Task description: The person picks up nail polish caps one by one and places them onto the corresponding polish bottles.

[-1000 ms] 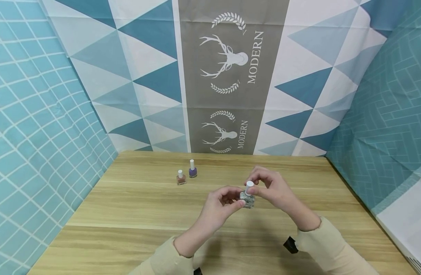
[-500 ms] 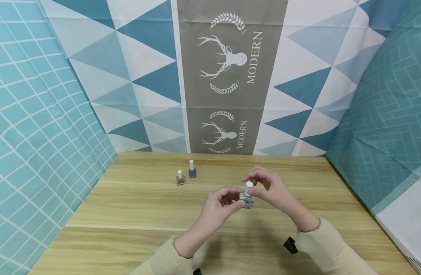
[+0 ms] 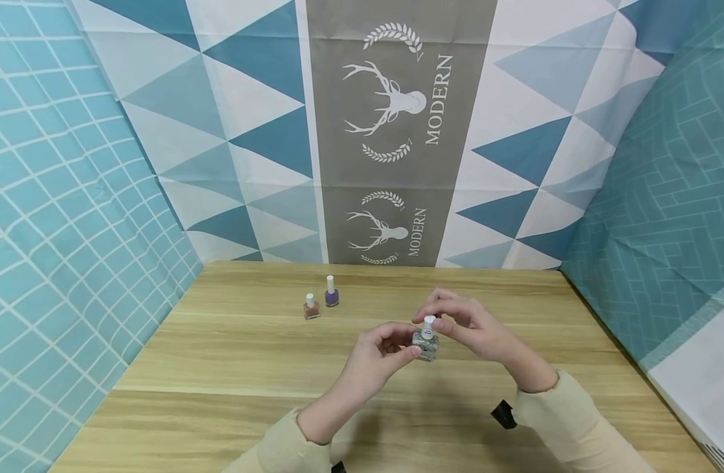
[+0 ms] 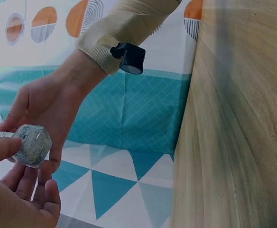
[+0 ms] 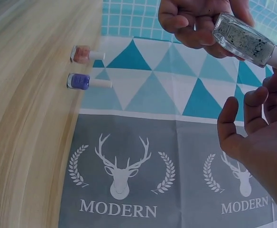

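Note:
A clear faceted nail polish bottle [image 3: 426,346] with speckled pale grey-green contents is held above the table. My left hand [image 3: 374,360] pinches its glass body between thumb and fingers. The white cap [image 3: 429,322] is on top, pinched at its sides by the thumb and index finger of my right hand [image 3: 473,326]. In the right wrist view, the glass of the nail polish bottle [image 5: 243,39] shows dark flecks, and the other right fingers curl loosely beside the cap. From the left wrist, the bottle's base faces the camera and the cap is partly covered.
Toward the back of the wooden table [image 3: 232,355] stand a pinkish-brown nail polish [image 3: 311,310] and a purple nail polish [image 3: 332,297], both white-capped and upright. Patterned cloth walls [image 3: 267,131] enclose the back and both sides. A black wrist camera [image 4: 132,59] sits at the right sleeve.
The right hand's fingers have shifted on the cap, and its wrist has moved slightly right. Seen from the head, the bottle has turned a little. The left hand has barely moved.

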Demonstrator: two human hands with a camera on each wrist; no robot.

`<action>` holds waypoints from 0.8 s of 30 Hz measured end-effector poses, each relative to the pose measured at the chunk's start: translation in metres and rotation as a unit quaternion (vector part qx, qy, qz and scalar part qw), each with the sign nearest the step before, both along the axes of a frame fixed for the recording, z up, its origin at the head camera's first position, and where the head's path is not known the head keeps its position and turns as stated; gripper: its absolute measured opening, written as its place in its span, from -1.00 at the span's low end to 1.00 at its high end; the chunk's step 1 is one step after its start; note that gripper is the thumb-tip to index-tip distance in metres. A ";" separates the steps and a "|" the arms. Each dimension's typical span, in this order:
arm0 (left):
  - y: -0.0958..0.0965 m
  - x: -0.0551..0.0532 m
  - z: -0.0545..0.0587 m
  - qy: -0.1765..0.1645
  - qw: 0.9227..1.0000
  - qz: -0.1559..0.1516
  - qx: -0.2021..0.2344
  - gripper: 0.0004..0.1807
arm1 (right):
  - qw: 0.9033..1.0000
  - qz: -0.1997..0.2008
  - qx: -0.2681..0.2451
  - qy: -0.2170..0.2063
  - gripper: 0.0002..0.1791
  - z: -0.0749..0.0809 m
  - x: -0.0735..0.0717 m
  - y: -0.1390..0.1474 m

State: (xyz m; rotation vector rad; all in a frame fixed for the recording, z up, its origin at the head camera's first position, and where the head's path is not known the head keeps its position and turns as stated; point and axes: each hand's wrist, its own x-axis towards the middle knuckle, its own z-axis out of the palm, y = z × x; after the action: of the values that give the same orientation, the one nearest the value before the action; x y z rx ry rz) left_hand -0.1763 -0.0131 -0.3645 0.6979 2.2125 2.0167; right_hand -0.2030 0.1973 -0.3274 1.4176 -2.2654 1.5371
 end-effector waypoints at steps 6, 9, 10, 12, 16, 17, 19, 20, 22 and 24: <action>0.000 0.001 0.001 0.002 1.000 -0.003 -0.001 -0.71 | 0.999 -0.028 0.003 0.016 -0.79 -0.001 0.000 0.001; 0.000 0.001 0.001 0.001 1.000 -0.002 0.001 -0.71 | 0.999 -0.042 -0.003 0.022 -0.80 0.000 0.001 -0.001; 0.000 0.001 0.001 0.001 1.000 -0.002 0.003 -0.71 | 0.999 -0.048 -0.006 0.024 -0.81 -0.001 0.002 -0.001; 0.000 0.001 0.001 -0.001 1.000 -0.001 0.007 -0.70 | 0.998 -0.063 -0.011 0.027 -0.82 -0.001 0.002 -0.002; 0.000 0.002 0.002 -0.005 1.000 0.005 0.009 -0.70 | 0.995 -0.102 -0.014 0.020 -0.85 -0.002 0.004 -0.004; 0.000 0.002 0.002 -0.005 1.000 0.008 0.007 -0.71 | 0.994 -0.111 -0.014 0.016 -0.85 -0.002 0.005 -0.005; -0.001 0.002 0.002 -0.004 1.000 0.013 0.003 -0.71 | 0.992 -0.128 -0.018 0.009 -0.85 -0.003 0.006 -0.006; -0.001 0.002 0.002 -0.002 1.000 0.016 0.000 -0.72 | 0.991 -0.135 -0.022 0.007 -0.85 -0.003 0.006 -0.007; -0.001 0.001 0.002 0.000 1.000 0.019 -0.002 -0.72 | 0.989 -0.146 -0.030 0.004 -0.84 -0.003 0.006 -0.008; -0.001 0.000 0.001 -0.001 1.000 0.020 0.000 -0.72 | 0.987 -0.155 -0.039 0.000 -0.83 -0.003 0.007 -0.010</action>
State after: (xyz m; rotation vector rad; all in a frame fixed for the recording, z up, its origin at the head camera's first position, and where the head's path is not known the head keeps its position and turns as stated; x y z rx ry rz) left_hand -0.1759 -0.0140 -0.3632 0.6565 2.2435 2.0345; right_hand -0.1964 0.1871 -0.3302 0.9887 -2.2648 1.5049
